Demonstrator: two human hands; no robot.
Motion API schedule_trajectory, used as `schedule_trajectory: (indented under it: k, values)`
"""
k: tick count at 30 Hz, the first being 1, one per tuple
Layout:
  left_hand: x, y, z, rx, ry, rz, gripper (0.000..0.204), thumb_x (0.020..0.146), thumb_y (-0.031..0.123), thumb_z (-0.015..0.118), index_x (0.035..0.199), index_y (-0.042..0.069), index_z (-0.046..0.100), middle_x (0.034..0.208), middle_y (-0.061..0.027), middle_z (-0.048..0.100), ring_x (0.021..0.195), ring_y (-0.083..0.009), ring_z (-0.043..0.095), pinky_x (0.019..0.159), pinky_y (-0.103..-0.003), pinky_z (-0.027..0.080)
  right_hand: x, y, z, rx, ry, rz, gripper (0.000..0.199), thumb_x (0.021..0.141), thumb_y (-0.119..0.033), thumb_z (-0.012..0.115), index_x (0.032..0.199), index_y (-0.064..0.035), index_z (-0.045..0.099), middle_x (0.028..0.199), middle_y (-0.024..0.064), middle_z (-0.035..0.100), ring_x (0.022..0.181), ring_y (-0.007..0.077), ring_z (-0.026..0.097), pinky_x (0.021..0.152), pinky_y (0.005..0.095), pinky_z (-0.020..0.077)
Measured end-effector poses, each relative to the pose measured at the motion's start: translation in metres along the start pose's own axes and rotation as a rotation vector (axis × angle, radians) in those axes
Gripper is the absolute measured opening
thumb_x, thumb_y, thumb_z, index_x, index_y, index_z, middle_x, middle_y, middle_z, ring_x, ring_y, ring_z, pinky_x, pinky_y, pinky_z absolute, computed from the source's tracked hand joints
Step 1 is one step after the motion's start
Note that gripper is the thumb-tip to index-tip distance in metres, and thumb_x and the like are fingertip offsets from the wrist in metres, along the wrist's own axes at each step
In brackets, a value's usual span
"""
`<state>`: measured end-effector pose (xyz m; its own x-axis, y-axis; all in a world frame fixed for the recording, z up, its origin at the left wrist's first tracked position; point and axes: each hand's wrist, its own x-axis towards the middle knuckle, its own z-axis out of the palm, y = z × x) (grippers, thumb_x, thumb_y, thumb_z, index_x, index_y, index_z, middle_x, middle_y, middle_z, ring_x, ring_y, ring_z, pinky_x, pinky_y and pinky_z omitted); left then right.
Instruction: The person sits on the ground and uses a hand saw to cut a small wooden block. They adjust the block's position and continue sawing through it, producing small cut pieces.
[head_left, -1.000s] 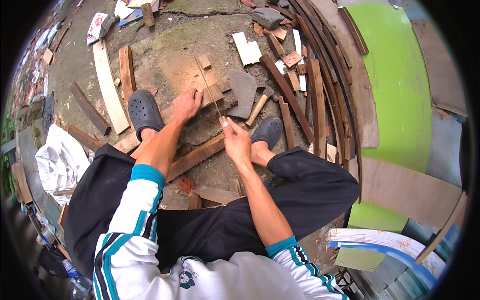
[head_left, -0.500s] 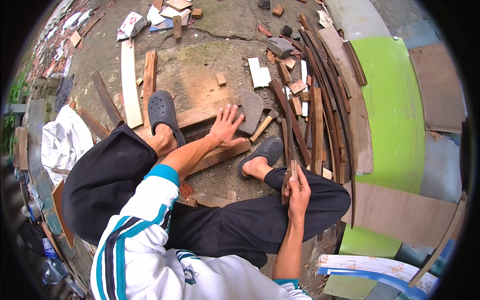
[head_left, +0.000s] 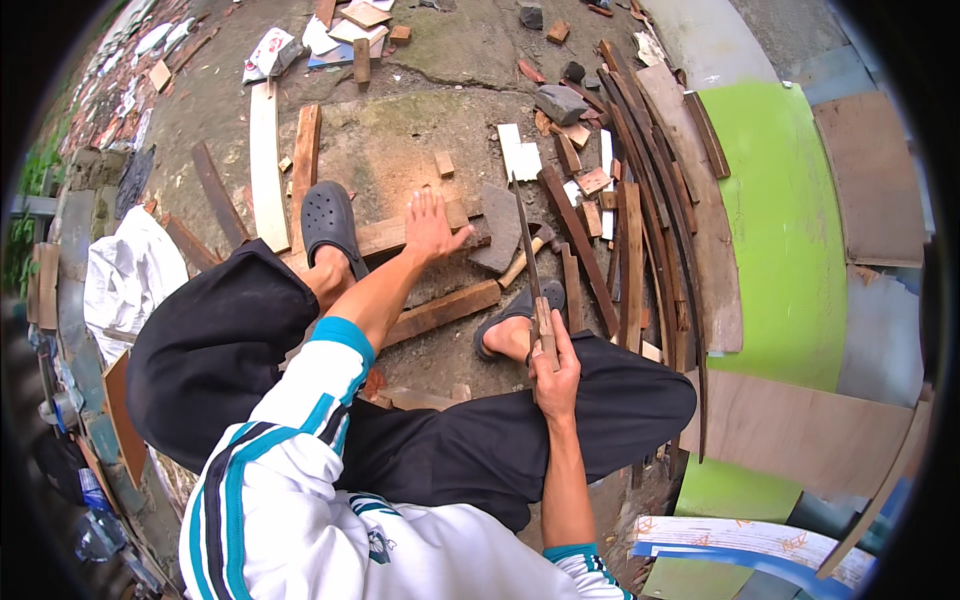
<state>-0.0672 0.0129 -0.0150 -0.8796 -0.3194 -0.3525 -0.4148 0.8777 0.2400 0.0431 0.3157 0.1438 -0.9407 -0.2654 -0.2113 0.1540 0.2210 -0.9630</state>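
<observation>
My left hand [head_left: 430, 228] lies with its fingers stretched out over a wooden plank [head_left: 385, 238] that runs across the ground in front of me. My left shoe rests on that plank's left part. In my right hand [head_left: 556, 378] is a handsaw [head_left: 545, 335], gripped by its wooden handle. Its thin dark blade points away from me, seen nearly edge-on, to the right of the plank's end. A second thick beam [head_left: 445, 312] lies on the near side of the plank, and a hammer [head_left: 522, 262] rests by my right shoe.
A flat grey stone slab [head_left: 498, 228] borders the plank's right end. A small wood block [head_left: 444, 164] lies beyond it. Long dark wood strips [head_left: 650, 200] are heaped on the right, beside a green sheet [head_left: 785, 220]. On the left are a pale board [head_left: 267, 165] and a white sack [head_left: 130, 275].
My right hand has brought the saw leftward from over my knee, and its blade now stands closer to the plank's end. My left hand has shifted slightly left and away onto the plank.
</observation>
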Motion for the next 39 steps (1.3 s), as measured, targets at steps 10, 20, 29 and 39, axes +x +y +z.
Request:
schedule_trajectory:
  k: [10, 20, 29, 39]
  values:
    - [-0.046, -0.050, 0.030, 0.179, 0.193, 0.641, 0.070, 0.095, 0.043, 0.063, 0.151, 0.007, 0.040, 0.157, -0.0171, 0.039, 0.149, -0.0332, 0.033, 0.124, -0.051, 0.023, -0.005, -0.020, 0.024, -0.336, 0.053, -0.141, 0.055, 0.096, -0.008, 0.064, 0.148, 0.0032, 0.049, 0.125, 0.0181, 0.070, 0.110, 0.0216, 0.068, 0.096, 0.0304, 0.0510]
    - [-0.003, -0.065, -0.002, -0.179, 0.017, 0.253, 0.073, 0.091, 0.045, 0.066, 0.150, 0.008, 0.042, 0.143, -0.0215, 0.053, 0.136, -0.0359, 0.048, 0.116, -0.051, 0.030, -0.001, -0.024, 0.061, -0.265, -0.014, -0.061, 0.049, 0.095, -0.011, 0.066, 0.142, 0.0007, 0.057, 0.116, 0.0206, 0.073, 0.108, 0.0255, 0.071, 0.094, 0.0326, 0.0526]
    - [0.019, -0.036, -0.011, -0.318, -0.035, -0.117, 0.063, 0.100, 0.054, 0.038, 0.115, 0.004, 0.072, 0.107, -0.0224, 0.073, 0.112, -0.0382, 0.066, 0.106, -0.054, 0.036, -0.001, -0.039, 0.067, -0.299, -0.064, -0.071, 0.050, 0.094, -0.008, 0.066, 0.141, 0.0036, 0.055, 0.123, 0.0261, 0.069, 0.117, 0.0319, 0.068, 0.099, 0.0351, 0.0521]
    - [0.029, -0.042, -0.002, -0.206, 0.050, -0.075, 0.070, 0.095, 0.064, 0.041, 0.097, 0.004, 0.077, 0.090, -0.0250, 0.073, 0.088, -0.0407, 0.072, 0.078, -0.049, 0.055, -0.005, -0.059, 0.067, -0.351, -0.083, -0.036, 0.050, 0.093, -0.004, 0.067, 0.140, 0.0060, 0.054, 0.125, 0.0274, 0.067, 0.115, 0.0354, 0.068, 0.094, 0.0363, 0.0549]
